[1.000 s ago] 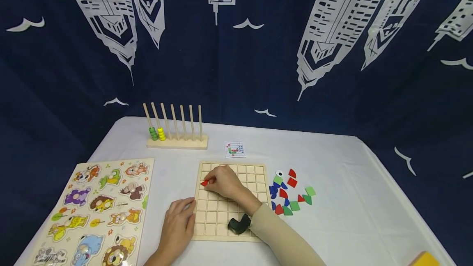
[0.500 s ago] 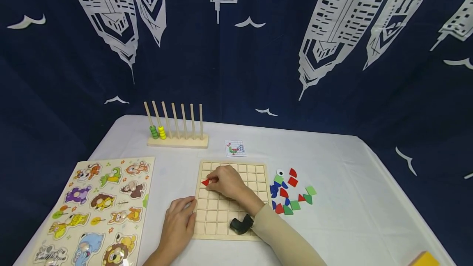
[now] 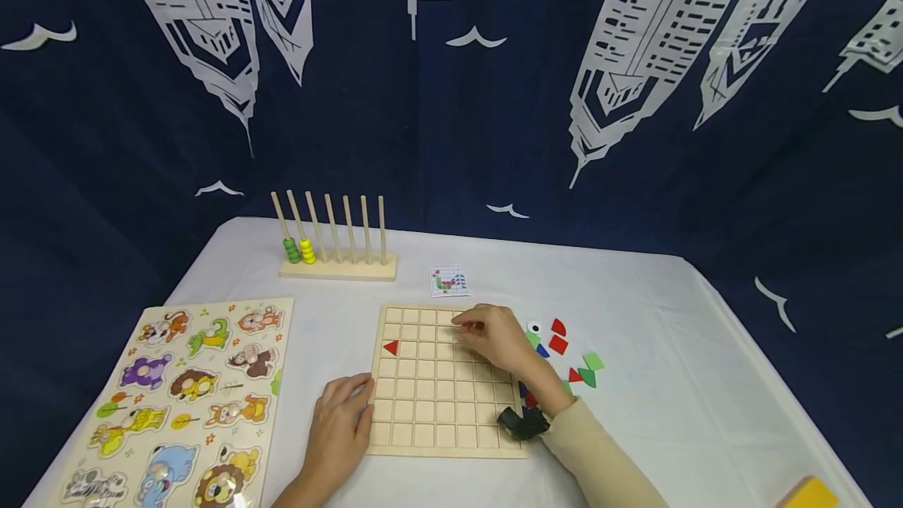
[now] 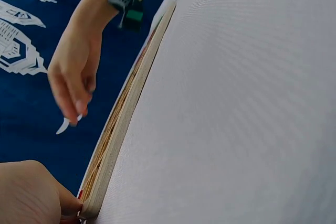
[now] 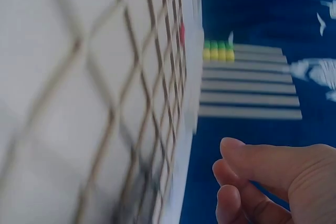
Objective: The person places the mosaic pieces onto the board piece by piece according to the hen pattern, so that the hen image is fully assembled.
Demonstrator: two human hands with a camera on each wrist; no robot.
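Observation:
A wooden grid board [image 3: 423,412] lies flat in front of me. One red triangle [image 3: 391,347] sits in a cell of its left column, third row from the top. My left hand [image 3: 339,422] rests against the board's left edge; the left wrist view shows the hand [image 4: 29,192] touching the corner. Above the board's upper right part hovers my right hand [image 3: 497,335], fingers loosely bent, nothing seen between them. In the right wrist view, thumb and fingers of this hand [image 5: 262,182] are likewise bare. Several red, blue and green pieces [image 3: 558,344] lie right of the board, some hidden by the right arm.
A small pattern card [image 3: 449,281] lies behind the board. Back left stands a peg rack [image 3: 339,269] with green and yellow beads. An animal puzzle board [image 3: 190,406] covers the table's left side. A yellow object [image 3: 811,494] shows at the lower right corner.
My right hand has let go of the red triangle, which stays in its cell, and has moved right across the board. The left hand has kept its place at the board's edge.

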